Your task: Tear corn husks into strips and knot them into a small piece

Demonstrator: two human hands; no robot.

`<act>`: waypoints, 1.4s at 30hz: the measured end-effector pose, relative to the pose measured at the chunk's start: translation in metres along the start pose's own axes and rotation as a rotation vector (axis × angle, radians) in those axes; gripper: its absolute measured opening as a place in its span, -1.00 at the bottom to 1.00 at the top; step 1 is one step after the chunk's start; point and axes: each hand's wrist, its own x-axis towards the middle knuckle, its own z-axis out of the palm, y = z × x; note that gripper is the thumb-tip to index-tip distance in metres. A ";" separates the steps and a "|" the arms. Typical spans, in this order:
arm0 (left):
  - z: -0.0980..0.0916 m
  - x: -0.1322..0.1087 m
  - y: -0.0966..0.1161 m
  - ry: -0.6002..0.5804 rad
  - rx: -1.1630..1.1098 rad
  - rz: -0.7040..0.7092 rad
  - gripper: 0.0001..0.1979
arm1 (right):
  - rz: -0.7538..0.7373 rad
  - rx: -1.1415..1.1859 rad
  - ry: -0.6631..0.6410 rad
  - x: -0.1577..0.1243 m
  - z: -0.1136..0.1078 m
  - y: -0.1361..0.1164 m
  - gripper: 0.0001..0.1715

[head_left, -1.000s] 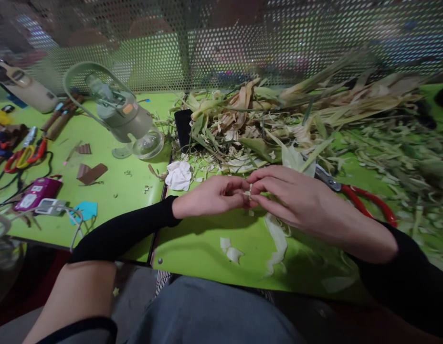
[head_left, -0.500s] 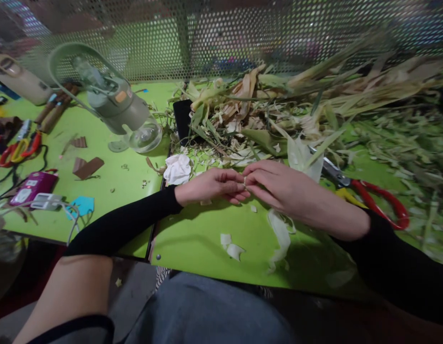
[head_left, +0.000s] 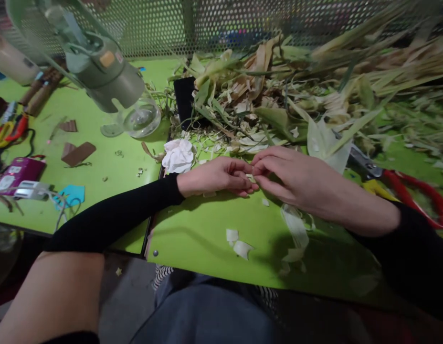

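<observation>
My left hand and my right hand meet at the fingertips, low over the green table. Between them is a small pale piece of corn husk, pinched by the fingers of both; its far side is hidden. Under the right hand lies a curled pale husk strip. Two small cut husk pieces rest on the tabletop in front of me. Just past the right wrist, a broad pale husk leaf lies against red-handled scissors.
A heap of dry corn husks covers the back right. A black phone lies at its left edge, with crumpled white tissue nearer. At left are a green bottle, a purple box with cables and a blue paper scrap.
The view has shifted, so the hands sit slightly farther right in the picture. More of the pale husk piece shows between the fingertips, which remain pinched together.
</observation>
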 end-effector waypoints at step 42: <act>-0.001 0.001 -0.006 0.037 -0.047 0.127 -0.87 | -0.016 0.051 0.040 0.001 -0.019 -0.002 -0.73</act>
